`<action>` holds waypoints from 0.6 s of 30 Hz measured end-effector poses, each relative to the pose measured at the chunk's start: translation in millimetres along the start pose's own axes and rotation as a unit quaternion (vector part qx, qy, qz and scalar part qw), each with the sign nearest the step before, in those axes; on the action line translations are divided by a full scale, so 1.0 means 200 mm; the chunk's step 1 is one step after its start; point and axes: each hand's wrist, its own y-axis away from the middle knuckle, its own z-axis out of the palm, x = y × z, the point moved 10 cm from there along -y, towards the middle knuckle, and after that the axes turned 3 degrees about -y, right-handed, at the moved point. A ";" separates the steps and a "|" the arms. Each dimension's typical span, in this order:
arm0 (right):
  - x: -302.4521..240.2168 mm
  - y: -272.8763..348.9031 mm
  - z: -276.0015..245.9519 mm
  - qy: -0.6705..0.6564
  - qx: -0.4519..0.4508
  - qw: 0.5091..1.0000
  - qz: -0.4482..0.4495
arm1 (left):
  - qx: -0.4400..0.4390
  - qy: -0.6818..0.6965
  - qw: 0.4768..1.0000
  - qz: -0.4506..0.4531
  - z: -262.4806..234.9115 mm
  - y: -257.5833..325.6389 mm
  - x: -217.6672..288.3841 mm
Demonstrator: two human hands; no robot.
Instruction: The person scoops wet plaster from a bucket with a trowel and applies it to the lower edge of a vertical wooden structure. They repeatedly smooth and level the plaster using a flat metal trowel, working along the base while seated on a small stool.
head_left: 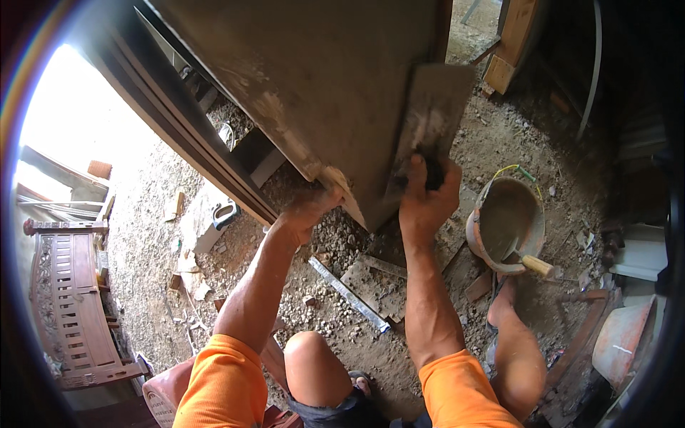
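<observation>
My right hand [428,196] is wrapped round the dark handle of a rectangular plastering trowel [435,100]. The trowel's plate is slightly blurred and lies close to the right side of a grey plastered column [342,85]; whether it touches cannot be told. My left hand [310,212] is closed at the column's lower left edge, its fingers round a pale, flat, pointed piece [345,197] whose kind is unclear. Rough, lighter patches show along that edge. To the right of my right hand stands a bucket [474,232] of grey mix, with a wooden-handled trowel [539,266] in it.
A long metal strip [349,294] lies on the gravel below my hands. Left of it are a handsaw [214,222] and a dark frame [193,135]. A wooden bench [75,303] stands far left, a reddish tub [622,341] at right. Timber posts [515,36] rise behind.
</observation>
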 end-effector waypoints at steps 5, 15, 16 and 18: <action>-0.18 0.15 0.10 -0.043 -0.103 0.988 -0.106 | 0.014 -0.068 0.998 -0.004 -0.04 -0.02 -0.02; -0.26 -0.05 0.00 -0.099 -0.020 0.993 -0.053 | 0.033 -0.054 0.998 -0.024 -0.05 -0.03 -0.07; -0.38 0.00 0.03 -0.070 -0.052 0.987 -0.137 | 0.034 -0.060 0.997 -0.020 -0.05 -0.03 -0.06; -0.46 0.07 0.10 -0.037 -0.082 0.979 -0.184 | 0.030 -0.056 0.998 0.000 -0.04 -0.03 -0.03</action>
